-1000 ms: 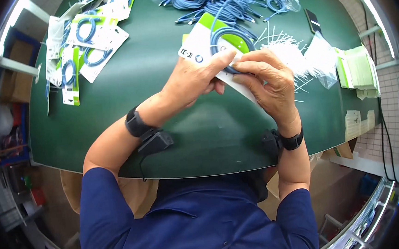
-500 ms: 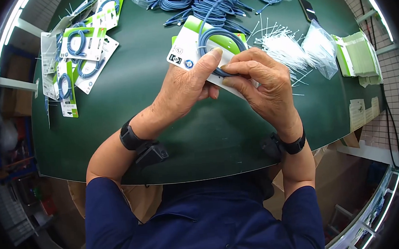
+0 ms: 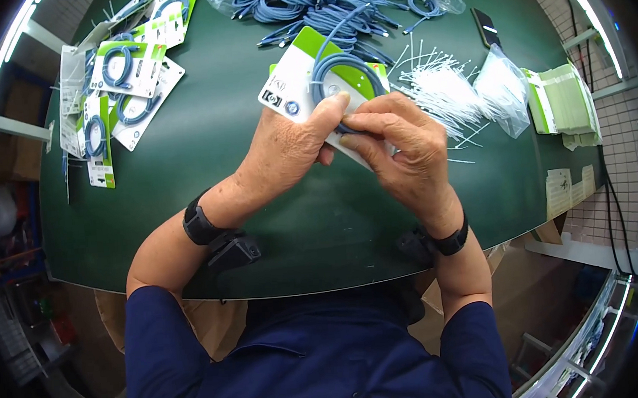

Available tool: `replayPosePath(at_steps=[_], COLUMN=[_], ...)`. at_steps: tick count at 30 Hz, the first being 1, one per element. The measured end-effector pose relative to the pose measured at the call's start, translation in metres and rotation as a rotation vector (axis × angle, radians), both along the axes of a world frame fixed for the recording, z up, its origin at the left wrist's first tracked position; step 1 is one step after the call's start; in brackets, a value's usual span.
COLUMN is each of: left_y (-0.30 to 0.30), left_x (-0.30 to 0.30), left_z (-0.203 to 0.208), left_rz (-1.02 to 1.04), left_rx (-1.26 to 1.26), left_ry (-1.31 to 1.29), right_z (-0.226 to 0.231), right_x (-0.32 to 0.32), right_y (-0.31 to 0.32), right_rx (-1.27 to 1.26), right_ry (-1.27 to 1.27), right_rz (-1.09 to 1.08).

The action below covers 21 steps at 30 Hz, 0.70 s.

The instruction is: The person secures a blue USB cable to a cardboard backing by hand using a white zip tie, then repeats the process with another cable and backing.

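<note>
On the card (image 3: 293, 69), the right hand (image 3: 407, 137) pinches the coiled cable (image 3: 345, 59); the left hand (image 3: 285, 143) clasps the card, seemingly bracing it.

The white-green card (image 3: 300, 74) bears a black mark (image 3: 272, 98) and round blue emblem (image 3: 292, 108).

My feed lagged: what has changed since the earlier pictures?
No clear change: the whole view shifted slightly, but nothing was visibly taken hold of or let go. The left hand still holds the card, the right hand still pinches at the blue cable coil, and the white ties lie as before.
</note>
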<state>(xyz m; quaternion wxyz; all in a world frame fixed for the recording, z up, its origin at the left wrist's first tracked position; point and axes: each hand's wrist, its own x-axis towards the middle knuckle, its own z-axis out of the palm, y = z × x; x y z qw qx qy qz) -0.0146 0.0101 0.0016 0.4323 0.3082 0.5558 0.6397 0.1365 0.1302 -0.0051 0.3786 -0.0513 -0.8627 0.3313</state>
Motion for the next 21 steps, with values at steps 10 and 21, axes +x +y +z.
replayPosePath(at_steps=[10,21], left_y=[0.004,0.01], left_x=[0.0,-0.009], left_z=[-0.002,-0.003], left_rz=[0.085,0.169], left_rx=[0.044,0.127], left_ry=[0.011,0.029], right_z=[-0.006,0.01], right_x=[0.0,0.023], right_y=[0.008,0.047], right_rx=[0.19,-0.007], right_ry=[0.205,0.132], right_rz=[0.032,-0.28])
